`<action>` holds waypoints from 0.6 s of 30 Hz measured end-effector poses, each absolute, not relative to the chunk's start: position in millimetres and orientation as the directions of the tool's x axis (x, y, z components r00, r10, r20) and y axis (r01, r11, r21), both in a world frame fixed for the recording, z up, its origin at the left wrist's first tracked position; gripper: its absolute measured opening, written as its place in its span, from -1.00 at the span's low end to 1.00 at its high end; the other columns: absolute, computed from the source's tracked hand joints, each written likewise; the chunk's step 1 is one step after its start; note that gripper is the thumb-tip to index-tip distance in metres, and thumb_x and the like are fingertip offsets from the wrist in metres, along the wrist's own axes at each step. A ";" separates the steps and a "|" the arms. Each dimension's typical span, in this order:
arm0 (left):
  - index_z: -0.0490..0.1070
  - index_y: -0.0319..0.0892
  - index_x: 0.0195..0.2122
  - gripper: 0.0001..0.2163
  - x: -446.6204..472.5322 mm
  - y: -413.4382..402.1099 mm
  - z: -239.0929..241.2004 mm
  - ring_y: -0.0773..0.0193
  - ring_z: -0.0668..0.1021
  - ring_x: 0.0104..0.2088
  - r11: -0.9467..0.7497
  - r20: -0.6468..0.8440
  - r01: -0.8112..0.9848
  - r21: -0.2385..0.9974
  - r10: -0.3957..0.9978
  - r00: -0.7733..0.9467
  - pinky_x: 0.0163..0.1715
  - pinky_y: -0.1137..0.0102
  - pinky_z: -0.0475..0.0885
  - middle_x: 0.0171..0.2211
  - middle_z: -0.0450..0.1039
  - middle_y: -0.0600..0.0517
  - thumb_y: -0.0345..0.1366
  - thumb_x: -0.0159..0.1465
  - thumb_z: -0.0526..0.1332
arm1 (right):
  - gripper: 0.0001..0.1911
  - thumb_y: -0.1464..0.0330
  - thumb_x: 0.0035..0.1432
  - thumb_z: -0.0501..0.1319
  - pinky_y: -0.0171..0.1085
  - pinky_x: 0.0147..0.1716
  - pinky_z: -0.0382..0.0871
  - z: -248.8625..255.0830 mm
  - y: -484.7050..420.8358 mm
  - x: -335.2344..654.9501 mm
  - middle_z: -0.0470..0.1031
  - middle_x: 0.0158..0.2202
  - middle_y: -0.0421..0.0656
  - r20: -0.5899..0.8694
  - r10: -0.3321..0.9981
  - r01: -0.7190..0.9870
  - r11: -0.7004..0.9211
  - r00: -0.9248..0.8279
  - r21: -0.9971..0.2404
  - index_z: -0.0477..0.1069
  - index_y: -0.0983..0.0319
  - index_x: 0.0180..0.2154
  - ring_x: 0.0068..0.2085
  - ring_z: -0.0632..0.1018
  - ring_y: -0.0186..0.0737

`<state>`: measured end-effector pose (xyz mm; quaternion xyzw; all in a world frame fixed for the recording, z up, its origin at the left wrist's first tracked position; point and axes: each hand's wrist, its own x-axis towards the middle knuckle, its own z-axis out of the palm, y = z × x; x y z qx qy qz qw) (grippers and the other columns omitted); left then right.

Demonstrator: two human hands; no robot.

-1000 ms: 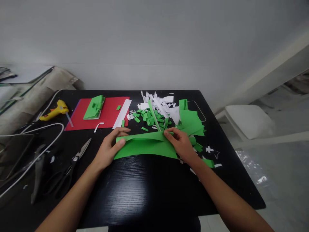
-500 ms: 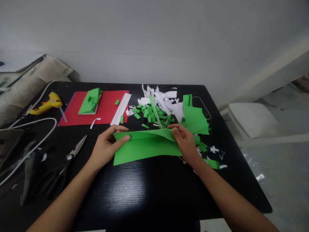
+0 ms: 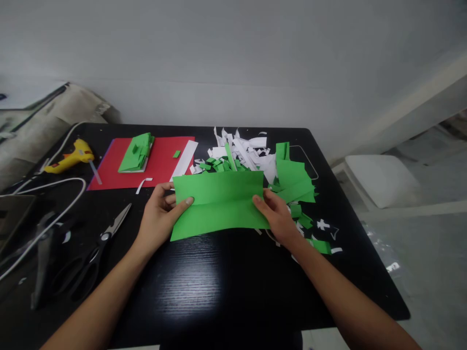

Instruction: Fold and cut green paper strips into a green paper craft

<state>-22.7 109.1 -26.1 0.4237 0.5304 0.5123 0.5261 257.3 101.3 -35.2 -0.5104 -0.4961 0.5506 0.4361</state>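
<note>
Both hands hold a green paper sheet (image 3: 219, 204) just above the black table (image 3: 219, 287). The sheet is spread flat and shows a horizontal crease across its middle. My left hand (image 3: 158, 221) pinches its left edge, thumb on top and fingers behind. My right hand (image 3: 277, 218) grips the right edge the same way. Behind the sheet lies a heap of green and white paper scraps (image 3: 241, 155).
Scissors (image 3: 91, 260) lie left of my left forearm. A red sheet (image 3: 160, 163) at the back left carries a stack of folded green pieces (image 3: 136, 153). A yellow glue gun (image 3: 71, 155) and white cable (image 3: 44, 187) lie at far left. Larger green offcuts (image 3: 295, 180) lie at right.
The green sheet, folded over at its far edge before, has been opened out flat, its top edge now raised toward the scrap heap. Both hands stayed at its ends.
</note>
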 end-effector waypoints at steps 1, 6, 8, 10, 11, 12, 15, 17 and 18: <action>0.26 -0.06 -0.11 -0.43 -22.9 109.1 -26.6 0.22 0.67 -0.50 0.112 -0.120 -0.085 0.990 0.987 -0.102 -0.46 0.35 0.63 -0.46 0.61 0.15 -0.13 0.00 0.58 | -0.55 -0.06 0.14 0.39 -0.11 -0.16 0.54 -34.5 101.2 255.8 0.61 -0.24 -0.13 -0.146 0.985 -0.009 -0.147 -0.097 -0.989 0.45 0.15 -0.19 -0.17 0.63 -0.03; 0.18 -0.03 -0.18 -0.48 -24.1 107.7 -27.3 0.39 0.45 -0.69 0.013 -0.009 0.022 1.000 0.985 -0.170 -0.68 0.56 0.35 -0.62 0.45 0.27 -0.17 0.07 0.55 | -0.47 0.14 0.11 0.43 -0.11 -0.23 0.55 -33.1 98.4 250.8 0.58 -0.31 -0.22 -0.176 0.983 -0.113 -0.180 -0.047 -0.977 0.26 0.07 0.02 -0.29 0.62 -0.10; 0.22 -0.05 -0.24 -0.55 -25.0 107.7 -27.2 0.45 0.36 -0.69 -0.027 0.039 0.073 0.997 0.984 -0.175 -0.67 0.58 0.27 -0.64 0.37 0.28 -0.19 0.09 0.53 | -0.45 0.16 0.17 0.39 -0.16 -0.35 0.52 -33.9 96.3 250.8 0.52 -0.36 -0.26 -0.167 0.986 -0.111 -0.167 -0.015 -0.980 0.16 0.02 0.07 -0.37 0.59 -0.14; 0.30 -0.09 -0.32 -0.64 -26.7 108.2 -27.2 0.47 0.32 -0.65 -0.062 0.082 0.132 0.989 0.984 -0.155 -0.64 0.58 0.22 -0.62 0.33 0.25 -0.19 0.12 0.51 | -0.53 0.17 0.23 0.33 -0.25 -0.48 0.41 -34.5 94.7 251.4 0.43 -0.42 -0.31 -0.132 0.991 -0.068 -0.130 0.030 -0.989 0.14 0.01 0.05 -0.46 0.51 -0.20; 0.35 -0.12 -0.35 -0.69 -27.9 108.4 -27.2 0.47 0.32 -0.62 -0.077 0.100 0.163 0.984 0.985 -0.138 -0.62 0.57 0.21 -0.60 0.34 0.22 -0.18 0.14 0.50 | -0.60 0.18 0.25 0.31 -0.28 -0.52 0.33 -34.6 94.3 251.9 0.37 -0.45 -0.32 -0.106 0.993 -0.029 -0.105 0.043 -0.994 0.18 0.02 0.01 -0.50 0.45 -0.24; 0.42 -0.13 -0.36 -0.73 -29.4 108.7 -27.3 0.46 0.33 -0.60 -0.086 0.110 0.196 0.977 0.987 -0.116 -0.60 0.55 0.21 -0.57 0.37 0.19 -0.16 0.15 0.48 | -0.69 0.19 0.27 0.30 -0.31 -0.55 0.25 -34.4 94.3 252.2 0.32 -0.48 -0.33 -0.077 0.996 0.015 -0.077 0.042 -0.997 0.24 0.04 -0.05 -0.52 0.39 -0.27; 0.59 -0.13 -0.29 -0.77 -34.0 108.8 -27.1 0.40 0.37 -0.54 -0.075 0.090 0.283 0.956 0.995 -0.038 -0.55 0.49 0.25 -0.49 0.45 0.11 -0.11 0.17 0.47 | -0.87 0.22 0.29 0.27 -0.30 -0.56 0.11 -32.5 95.9 252.9 0.27 -0.51 -0.31 0.004 1.000 0.121 0.006 -0.015 -0.993 0.42 0.11 -0.19 -0.54 0.28 -0.32; 0.64 -0.12 -0.25 -0.74 -36.2 108.5 -26.4 0.34 0.44 -0.47 -0.058 0.056 0.299 0.953 0.998 0.016 -0.51 0.46 0.33 -0.44 0.51 0.08 -0.09 0.12 0.50 | -0.87 0.25 0.25 0.31 -0.29 -0.54 0.08 -31.0 97.5 253.3 0.23 -0.53 -0.31 0.052 0.998 0.172 0.058 -0.039 -0.983 0.53 0.13 -0.19 -0.53 0.24 -0.32; 0.65 -0.10 -0.22 -0.71 -36.8 108.2 -25.9 0.29 0.50 -0.41 -0.051 0.041 0.290 0.956 0.998 0.043 -0.46 0.44 0.40 -0.39 0.55 0.06 -0.09 0.10 0.52 | -0.85 0.26 0.23 0.34 -0.28 -0.54 0.06 -30.5 98.2 253.6 0.20 -0.55 -0.32 0.069 0.997 0.190 0.075 -0.041 -0.979 0.57 0.14 -0.17 -0.53 0.21 -0.32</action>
